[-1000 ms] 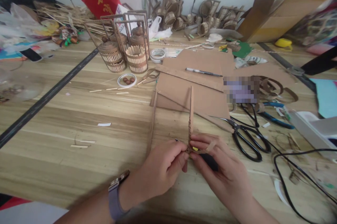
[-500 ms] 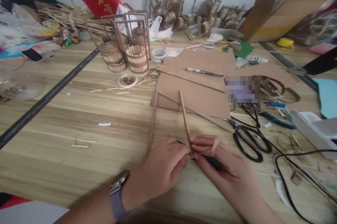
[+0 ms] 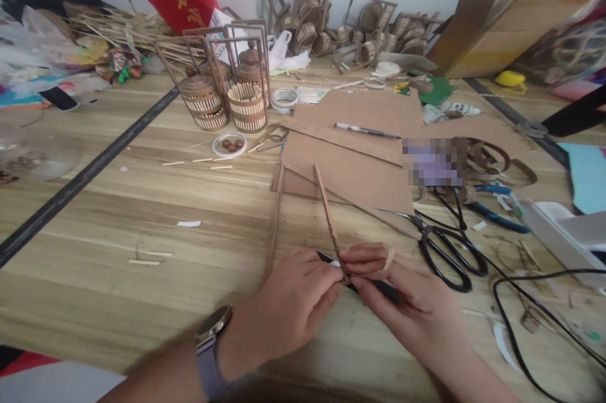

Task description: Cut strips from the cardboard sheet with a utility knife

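Observation:
A narrow brown cardboard strip (image 3: pixel 324 201) with a rough, corrugated edge rises away from my fingers. At its near end, my left hand (image 3: pixel 298 299) is closed, thumb and fingers pinching the strip. My right hand (image 3: pixel 411 295) meets it there, its thumb and fingertips pressed on the same end. A beige band, perhaps a plaster or tape, goes round one right finger. Below both hands lies a black object (image 3: pixel 386 290), mostly covered, so its kind cannot be made out. To the right rest black-handled scissors (image 3: pixel 447 254), apart from my right hand.
Cardboard sheets (image 3: pixel 350 179) carry a pen (image 3: pixel 367 131). Farther left stand small slatted baskets (image 3: pixel 247 109) in frames and a tape roll (image 3: pixel 230 145) with brown balls inside it. Blue-handled pliers (image 3: pixel 499 216) and a black cable (image 3: pixel 516 327) are at right. A cardboard box (image 3: pixel 502 36) stands behind.
The strip's far end has tilted slightly left, while both hands keep their pinch at its near end. A little more of the black object shows beneath them.

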`<action>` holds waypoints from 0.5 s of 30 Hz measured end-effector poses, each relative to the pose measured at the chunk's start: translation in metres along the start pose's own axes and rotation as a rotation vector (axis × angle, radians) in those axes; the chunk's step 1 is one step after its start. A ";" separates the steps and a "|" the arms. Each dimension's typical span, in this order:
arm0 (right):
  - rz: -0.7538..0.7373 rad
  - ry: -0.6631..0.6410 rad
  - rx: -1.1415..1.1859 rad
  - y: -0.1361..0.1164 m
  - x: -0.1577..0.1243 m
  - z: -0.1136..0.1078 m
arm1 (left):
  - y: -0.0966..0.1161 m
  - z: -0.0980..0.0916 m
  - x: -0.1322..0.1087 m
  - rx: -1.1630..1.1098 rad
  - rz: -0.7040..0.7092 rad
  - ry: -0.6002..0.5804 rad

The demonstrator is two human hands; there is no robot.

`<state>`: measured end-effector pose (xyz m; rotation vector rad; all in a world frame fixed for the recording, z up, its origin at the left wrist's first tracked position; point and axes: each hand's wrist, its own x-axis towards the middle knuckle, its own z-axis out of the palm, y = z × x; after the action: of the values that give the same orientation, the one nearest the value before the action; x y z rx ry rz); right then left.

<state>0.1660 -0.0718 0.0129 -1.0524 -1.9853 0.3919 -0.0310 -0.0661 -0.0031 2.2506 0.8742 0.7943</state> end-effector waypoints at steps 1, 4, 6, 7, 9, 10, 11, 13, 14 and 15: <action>-0.007 -0.002 -0.007 0.000 0.000 0.000 | 0.000 0.000 0.000 -0.002 0.000 -0.001; -0.024 -0.019 -0.032 -0.001 0.000 -0.001 | 0.001 -0.001 0.001 -0.015 0.000 -0.020; -0.037 -0.019 -0.049 -0.001 -0.001 -0.001 | 0.002 -0.002 0.001 -0.048 -0.008 -0.036; -0.048 -0.010 -0.057 -0.001 -0.001 -0.001 | 0.002 -0.002 0.001 -0.073 -0.021 -0.045; -0.085 0.024 -0.080 -0.001 -0.003 0.001 | 0.003 -0.003 0.001 -0.136 -0.066 -0.059; -0.109 0.042 -0.095 -0.001 -0.004 0.002 | 0.003 -0.003 0.001 -0.178 -0.098 -0.063; -0.136 0.056 -0.110 -0.001 -0.005 0.003 | 0.004 -0.003 0.001 -0.230 -0.133 -0.071; -0.186 0.071 -0.139 -0.001 -0.007 0.005 | 0.005 -0.003 0.002 -0.348 -0.203 -0.084; -0.205 0.074 -0.153 -0.001 -0.008 0.005 | 0.005 -0.002 0.003 -0.404 -0.228 -0.091; -0.216 0.077 -0.166 -0.001 -0.009 0.006 | 0.006 -0.001 0.003 -0.448 -0.247 -0.096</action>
<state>0.1633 -0.0790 0.0055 -0.9267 -2.0636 0.0703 -0.0275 -0.0670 0.0025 1.7375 0.8153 0.6817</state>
